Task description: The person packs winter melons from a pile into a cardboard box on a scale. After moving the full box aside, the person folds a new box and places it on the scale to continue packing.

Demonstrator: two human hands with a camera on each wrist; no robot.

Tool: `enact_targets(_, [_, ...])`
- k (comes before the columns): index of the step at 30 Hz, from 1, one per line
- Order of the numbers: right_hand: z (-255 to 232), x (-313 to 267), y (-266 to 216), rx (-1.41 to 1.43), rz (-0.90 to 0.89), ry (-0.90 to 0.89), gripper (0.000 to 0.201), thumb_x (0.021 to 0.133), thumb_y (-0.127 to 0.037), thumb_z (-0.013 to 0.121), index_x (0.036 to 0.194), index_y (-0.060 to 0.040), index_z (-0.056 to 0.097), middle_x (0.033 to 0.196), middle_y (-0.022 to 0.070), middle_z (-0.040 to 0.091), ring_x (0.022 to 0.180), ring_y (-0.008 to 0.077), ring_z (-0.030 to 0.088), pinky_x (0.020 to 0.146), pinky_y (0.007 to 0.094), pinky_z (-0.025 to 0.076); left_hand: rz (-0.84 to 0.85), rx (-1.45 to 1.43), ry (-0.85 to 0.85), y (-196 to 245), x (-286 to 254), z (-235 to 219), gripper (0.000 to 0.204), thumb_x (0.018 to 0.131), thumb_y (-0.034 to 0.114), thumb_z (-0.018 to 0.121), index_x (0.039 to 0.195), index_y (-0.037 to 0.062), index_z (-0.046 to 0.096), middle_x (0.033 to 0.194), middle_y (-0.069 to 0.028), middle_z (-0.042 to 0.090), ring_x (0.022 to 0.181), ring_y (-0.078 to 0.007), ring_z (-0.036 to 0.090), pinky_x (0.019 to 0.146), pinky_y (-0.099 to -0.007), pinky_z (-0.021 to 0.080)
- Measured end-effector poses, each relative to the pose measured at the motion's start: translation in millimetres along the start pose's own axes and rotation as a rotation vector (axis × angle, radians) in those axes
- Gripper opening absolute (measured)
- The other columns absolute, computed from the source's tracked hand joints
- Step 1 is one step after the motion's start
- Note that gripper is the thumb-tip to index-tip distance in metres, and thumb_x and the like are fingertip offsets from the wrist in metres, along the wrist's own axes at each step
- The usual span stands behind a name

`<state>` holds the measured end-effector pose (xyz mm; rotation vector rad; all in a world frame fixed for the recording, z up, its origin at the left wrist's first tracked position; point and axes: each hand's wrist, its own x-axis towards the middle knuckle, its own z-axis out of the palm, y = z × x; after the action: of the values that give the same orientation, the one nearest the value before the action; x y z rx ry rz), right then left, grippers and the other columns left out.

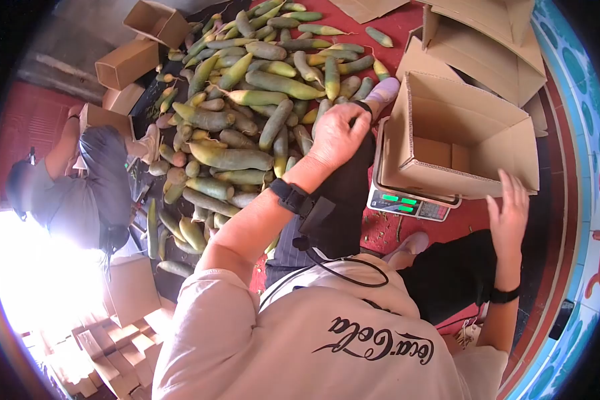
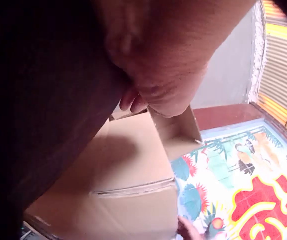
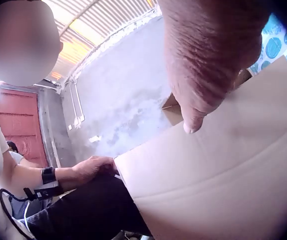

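Observation:
My left hand [image 1: 339,137] rests on my dark trouser knee [image 1: 343,193], fingers loosely curled, holding nothing; the right wrist view shows this hand [image 3: 96,167] lying there. An open empty cardboard box [image 1: 440,175] stands on a digital scale [image 1: 407,203] with green digits. My right hand [image 1: 510,207] is open, its straight fingers against the box's near right corner. In the left wrist view the box [image 2: 133,165] lies below my left hand [image 2: 153,75]. In the right wrist view my right hand [image 3: 203,65] hangs over the box wall [image 3: 223,175].
A large pile of green-yellow long vegetables [image 1: 247,87] covers the floor ahead. Empty boxes stand at the far left [image 1: 127,63] and far right [image 1: 487,47]. Another person [image 1: 80,187] crouches at the left. Flat cardboard [image 1: 107,347] is stacked near left.

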<state>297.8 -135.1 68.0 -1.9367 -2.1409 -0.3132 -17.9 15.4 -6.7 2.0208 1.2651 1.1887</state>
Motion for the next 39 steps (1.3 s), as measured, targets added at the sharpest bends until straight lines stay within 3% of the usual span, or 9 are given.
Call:
enact_targets(4, [-7, -30, 28, -0.064, 0.16, 0.111, 0.042, 0.082, -0.01, 0.057, 0.123, -0.004, 0.047, 0.121, 0.016, 0.05, 0.111, 0.0315, 0.047, 0.096, 0.0389, 0.035, -0.352, -0.117, 0.114, -48, -4, -39, 0.021, 0.086, 0.018, 0.055, 0.093, -0.0001, 0.064, 0.085, -0.0083, 0.065, 0.08, -0.0126, 0.058, 0.075, -0.0259, 0.045])
enact_targets(5, [-7, -39, 34, -0.073, 0.21, 0.119, 0.04, 0.083, -0.01, 0.056, 0.122, -0.0037, 0.048, 0.12, 0.0162, 0.051, 0.111, 0.0314, 0.048, 0.096, 0.0383, 0.035, -0.311, -0.038, 0.242, -93, -10, -46, 0.026, 0.082, 0.025, 0.059, 0.089, 0.0, 0.062, 0.085, -0.0166, 0.063, 0.083, -0.0312, 0.06, 0.076, -0.0365, 0.046])
enact_targets(7, [0, -59, 47, -0.069, 0.225, 0.128, 0.039, 0.085, -0.01, 0.055, 0.122, -0.0034, 0.048, 0.12, 0.016, 0.051, 0.111, 0.0317, 0.048, 0.095, 0.0382, 0.036, -0.343, 0.184, 0.303, -126, -22, -85, 0.025, 0.082, 0.022, 0.058, 0.087, -0.0019, 0.063, 0.082, -0.0167, 0.062, 0.079, -0.032, 0.059, 0.075, -0.0372, 0.046])
enact_targets(11, [19, -84, 54, -0.137, 0.301, 0.065, 0.038, 0.085, -0.009, 0.054, 0.123, -0.0044, 0.048, 0.119, 0.0163, 0.052, 0.109, 0.0318, 0.05, 0.092, 0.038, 0.039, -0.854, 0.219, 0.575, -231, -80, -140, 0.038, 0.072, 0.028, 0.064, 0.097, -0.0014, 0.062, 0.094, -0.0193, 0.063, 0.09, -0.0316, 0.06, 0.083, -0.0371, 0.046])
enact_targets(14, [19, -84, 52, -0.139, 0.279, 0.082, 0.036, 0.087, -0.009, 0.052, 0.122, -0.0034, 0.048, 0.119, 0.0165, 0.052, 0.108, 0.0327, 0.051, 0.091, 0.038, 0.04, -1.307, 0.485, 0.456, -307, -125, -174, 0.063, 0.072, 0.039, 0.061, 0.122, 0.0022, 0.047, 0.122, -0.0199, 0.05, 0.112, -0.0333, 0.048, 0.092, -0.0389, 0.041])
enact_targets(22, [24, -80, 53, -0.092, 0.29, 0.025, 0.033, 0.087, -0.004, 0.051, 0.119, -0.003, 0.049, 0.114, 0.0163, 0.053, 0.101, 0.0299, 0.056, 0.084, 0.0359, 0.045, -1.358, -0.032, 0.405, -383, -176, -189, 0.074, 0.076, 0.036, 0.064, 0.132, 0.0023, 0.032, 0.127, -0.0153, 0.046, 0.111, -0.0326, 0.049, 0.087, -0.0433, 0.044])
enact_targets(27, [22, -76, 48, -0.056, 0.4, -0.017, 0.032, 0.086, -0.003, 0.05, 0.119, -0.0034, 0.05, 0.113, 0.0173, 0.053, 0.101, 0.0319, 0.056, 0.083, 0.0376, 0.046, -1.432, -0.422, 0.589, -324, -143, -175, 0.082, 0.072, 0.04, 0.068, 0.132, -0.0009, 0.03, 0.126, -0.0139, 0.046, 0.108, -0.031, 0.051, 0.09, -0.0454, 0.042])
enact_targets(31, [22, -75, 47, -0.058, 0.385, -0.031, 0.031, 0.085, -0.003, 0.05, 0.117, -0.0035, 0.05, 0.113, 0.0184, 0.053, 0.101, 0.0343, 0.055, 0.082, 0.0391, 0.046, -1.537, -0.513, 0.691, -409, -169, -184, 0.086, 0.067, 0.036, 0.074, 0.132, 0.0034, 0.028, 0.125, -0.0136, 0.045, 0.105, -0.0323, 0.052, 0.087, -0.0504, 0.043])
enact_targets(39, [27, -69, 50, -0.034, 0.33, -0.029, 0.027, 0.085, -0.003, 0.051, 0.112, -0.0025, 0.053, 0.11, 0.0177, 0.054, 0.097, 0.0349, 0.056, 0.081, 0.0378, 0.046, -1.207, -0.356, 0.691, -259, -130, -167, 0.069, 0.066, 0.024, 0.075, 0.121, 0.0082, 0.037, 0.114, -0.0078, 0.049, 0.096, -0.0229, 0.052, 0.074, -0.042, 0.043])
